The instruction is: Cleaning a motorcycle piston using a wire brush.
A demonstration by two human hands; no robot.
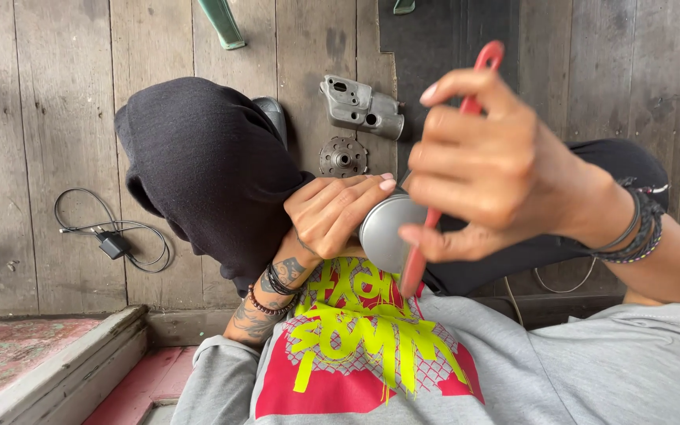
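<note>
Wooden floor behind; left hand fingers wrap round grey part.

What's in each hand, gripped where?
Left hand grips a round grey metal part by its rim. Right hand holds a red-handled tool mid-handle.

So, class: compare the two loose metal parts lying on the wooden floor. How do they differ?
The angular metal housing is pale silver-grey, blocky and elongated; the round toothed disc is darker, rusty-looking and circular. The housing is the larger and lies farther from the person's left hand; the disc lies nearer it. The housing shows small holes near one end; the disc has one central hub. Both rest untouched on the floorboards.
</note>
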